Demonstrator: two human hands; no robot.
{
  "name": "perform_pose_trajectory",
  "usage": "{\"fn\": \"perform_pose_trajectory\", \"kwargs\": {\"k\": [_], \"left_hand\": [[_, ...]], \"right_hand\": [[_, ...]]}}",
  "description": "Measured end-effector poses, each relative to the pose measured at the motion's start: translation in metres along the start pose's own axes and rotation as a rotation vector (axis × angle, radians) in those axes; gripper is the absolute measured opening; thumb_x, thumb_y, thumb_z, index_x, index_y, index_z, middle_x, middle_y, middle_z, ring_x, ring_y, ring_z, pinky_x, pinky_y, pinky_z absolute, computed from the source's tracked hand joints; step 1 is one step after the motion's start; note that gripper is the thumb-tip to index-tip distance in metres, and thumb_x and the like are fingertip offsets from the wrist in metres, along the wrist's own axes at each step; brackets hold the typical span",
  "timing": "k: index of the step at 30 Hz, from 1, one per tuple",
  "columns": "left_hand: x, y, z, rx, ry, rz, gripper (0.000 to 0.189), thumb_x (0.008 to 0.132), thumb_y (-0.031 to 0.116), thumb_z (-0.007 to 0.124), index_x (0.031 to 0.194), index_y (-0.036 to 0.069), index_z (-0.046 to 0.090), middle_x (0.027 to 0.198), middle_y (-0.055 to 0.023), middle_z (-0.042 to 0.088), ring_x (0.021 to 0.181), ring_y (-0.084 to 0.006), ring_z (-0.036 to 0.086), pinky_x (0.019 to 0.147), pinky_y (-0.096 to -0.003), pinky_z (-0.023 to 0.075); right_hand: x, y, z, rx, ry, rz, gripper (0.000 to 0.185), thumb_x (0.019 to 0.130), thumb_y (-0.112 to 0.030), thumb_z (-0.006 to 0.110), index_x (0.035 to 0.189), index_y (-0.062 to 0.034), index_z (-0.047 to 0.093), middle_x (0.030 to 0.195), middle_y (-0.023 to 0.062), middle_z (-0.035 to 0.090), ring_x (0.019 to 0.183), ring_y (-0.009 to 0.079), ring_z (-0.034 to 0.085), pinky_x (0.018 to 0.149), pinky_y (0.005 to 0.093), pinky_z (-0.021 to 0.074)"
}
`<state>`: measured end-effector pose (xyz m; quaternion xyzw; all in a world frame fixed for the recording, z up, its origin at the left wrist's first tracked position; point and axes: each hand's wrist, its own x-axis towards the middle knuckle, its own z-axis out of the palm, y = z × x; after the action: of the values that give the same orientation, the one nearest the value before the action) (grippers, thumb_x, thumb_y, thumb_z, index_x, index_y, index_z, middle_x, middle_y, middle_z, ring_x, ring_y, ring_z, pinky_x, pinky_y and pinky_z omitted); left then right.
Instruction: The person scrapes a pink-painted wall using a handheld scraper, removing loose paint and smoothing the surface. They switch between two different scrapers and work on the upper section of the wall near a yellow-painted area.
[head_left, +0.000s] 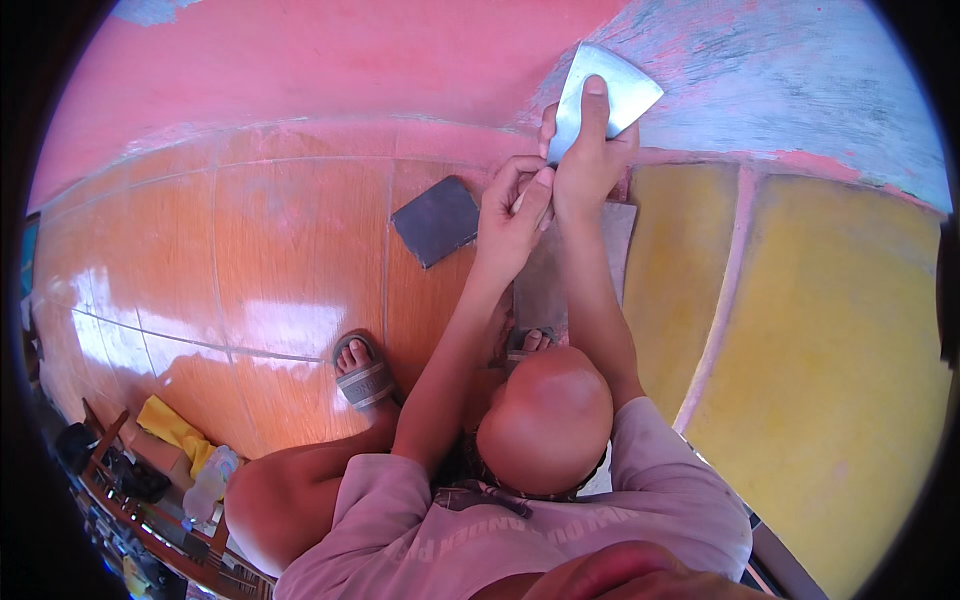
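A broad metal scraper blade (626, 90) lies flat in my right hand (589, 161), the thumb pressed on its face and fingers wrapped behind it. Just below and left of it, my left hand (517, 214) pinches the narrow end of the scraper near the blade's lower corner; a thin pale piece shows between thumb and fingers. Whether that piece is the scraper's handle, I cannot tell. Behind the blade is a wall (750, 82) with pink paint and a rough, streaked bluish area. A dark rectangular sanding sheet or pad (436, 222) rests on the floor left of my left hand.
Orange tiles (300, 225) spread left; a yellow surface with a pink seam (727, 300) is at right. A grey-brown board (540, 277) lies beneath my forearms. At lower left are a wooden rack (112, 502), a yellow cloth (176, 431) and a clear plastic bottle (202, 495).
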<state>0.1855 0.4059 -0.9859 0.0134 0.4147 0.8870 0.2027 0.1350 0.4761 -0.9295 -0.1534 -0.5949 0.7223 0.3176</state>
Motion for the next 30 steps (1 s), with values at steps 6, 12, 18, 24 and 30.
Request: {"fn": "perform_pose_trajectory", "kwargs": {"k": [6,12,18,24,30], "left_hand": [[0.000,0.005,0.016,0.043,-0.053,0.075,0.018,0.104,0.020,0.057,0.107,0.002,0.058,0.064,0.0034,0.052,0.055,-0.0029,0.043,0.051,-0.0220,0.0306],[-0.010,-0.025,-0.007,0.043,0.012,0.013,0.026,0.107,0.029,0.049,0.113,0.004,0.057,0.068,0.0013,0.054,0.046,-0.0021,0.039,0.038,-0.0207,0.0250],[-0.013,-0.038,-0.011,-0.034,0.061,-0.006,0.018,0.104,0.019,0.056,0.110,0.001,0.058,0.071,0.0023,0.056,0.057,-0.0036,0.044,0.051,-0.0227,0.0317],[-0.008,-0.026,-0.013,-0.010,0.064,-0.016,0.017,0.103,0.017,0.058,0.111,0.002,0.059,0.073,0.0026,0.056,0.058,-0.0036,0.044,0.050,-0.0223,0.0310],[-0.010,-0.021,-0.009,0.029,0.044,0.059,0.018,0.102,0.017,0.059,0.112,0.001,0.060,0.073,0.0022,0.058,0.059,-0.0035,0.045,0.052,-0.0219,0.0333]], "right_hand": [[0.016,-0.025,-0.011,0.027,-0.006,-0.073,0.031,0.099,-0.029,0.058,0.082,-0.0052,0.048,0.055,0.0095,0.052,0.041,0.0157,0.047,0.040,0.0293,0.0358],[-0.010,0.028,-0.020,-0.064,0.085,0.153,0.022,0.100,-0.019,0.060,0.086,-0.0014,0.056,0.061,0.0038,0.058,0.047,0.0096,0.052,0.042,0.0258,0.0380],[-0.003,0.035,-0.030,0.015,-0.065,0.047,0.024,0.100,-0.018,0.059,0.082,-0.0031,0.053,0.059,0.0041,0.056,0.043,0.0113,0.050,0.038,0.0266,0.0365],[-0.007,0.025,-0.014,0.057,-0.013,0.092,0.029,0.100,-0.023,0.060,0.081,-0.0035,0.051,0.056,0.0052,0.054,0.041,0.0120,0.049,0.037,0.0268,0.0357],[-0.001,0.016,-0.018,0.061,-0.055,0.059,0.029,0.100,-0.026,0.058,0.084,-0.0037,0.050,0.056,0.0055,0.053,0.041,0.0131,0.049,0.036,0.0276,0.0354]]}}
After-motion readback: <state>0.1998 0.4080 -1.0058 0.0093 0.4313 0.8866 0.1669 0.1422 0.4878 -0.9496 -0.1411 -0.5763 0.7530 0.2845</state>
